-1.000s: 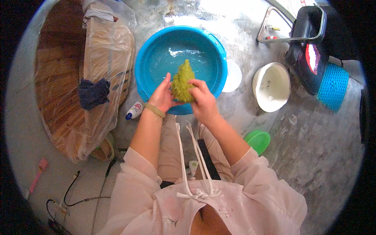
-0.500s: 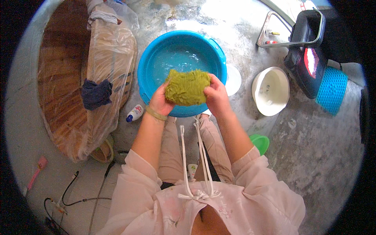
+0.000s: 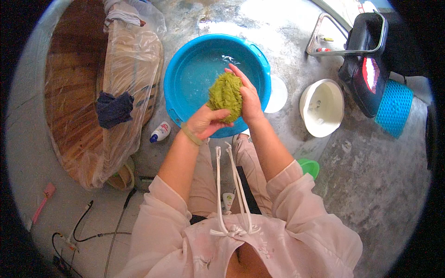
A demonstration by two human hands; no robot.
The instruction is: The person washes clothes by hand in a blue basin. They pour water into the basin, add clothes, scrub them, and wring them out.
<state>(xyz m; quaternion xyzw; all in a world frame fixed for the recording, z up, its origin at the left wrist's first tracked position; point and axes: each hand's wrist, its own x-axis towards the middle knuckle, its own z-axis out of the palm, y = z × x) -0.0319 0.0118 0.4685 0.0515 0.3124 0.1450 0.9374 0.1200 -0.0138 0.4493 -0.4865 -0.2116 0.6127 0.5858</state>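
Shaggy green cloth (image 3: 225, 96) is above the blue basin (image 3: 168, 88), gripped between left hand (image 3: 206, 122), fingers curled, and right hand (image 3: 251, 103), fingers straighter; slackened pressure could drop it into the water (image 3: 192, 76).

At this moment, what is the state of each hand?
Left hand: closed on the shaggy yellow-green cloth bundle, at its near end.
Right hand: holding the bundle's right side, fingers fairly straight.

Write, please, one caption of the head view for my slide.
Left hand and right hand hold a shaggy green bundle over a blue basin of water.
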